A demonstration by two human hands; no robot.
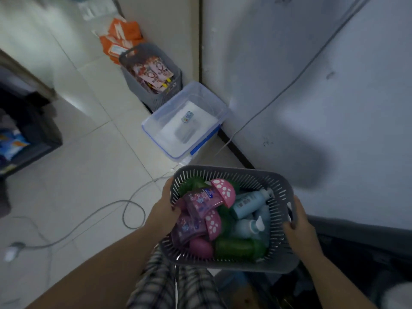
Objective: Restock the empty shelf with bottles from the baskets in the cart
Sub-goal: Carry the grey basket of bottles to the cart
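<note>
A grey slotted basket [249, 175] is held up in front of me, low in the view. My left hand [163, 207] grips its left rim and my right hand [299, 226] grips its right rim. Inside lie pink bottles with spotted pink caps [205, 201], pale blue pump bottles [249, 201] and a green bottle [238, 248]. The dark cart [356, 253] shows at the lower right, partly hidden behind the basket. No shelf is plainly in view.
On the tiled floor by the wall stand a clear lidded tub [185, 123] with blue clips and another grey basket [151, 74] of pink packets. Orange packs [122, 39] lie behind it. Grey cables [124, 210] loop across the floor. A dark rack [26, 139] is at left.
</note>
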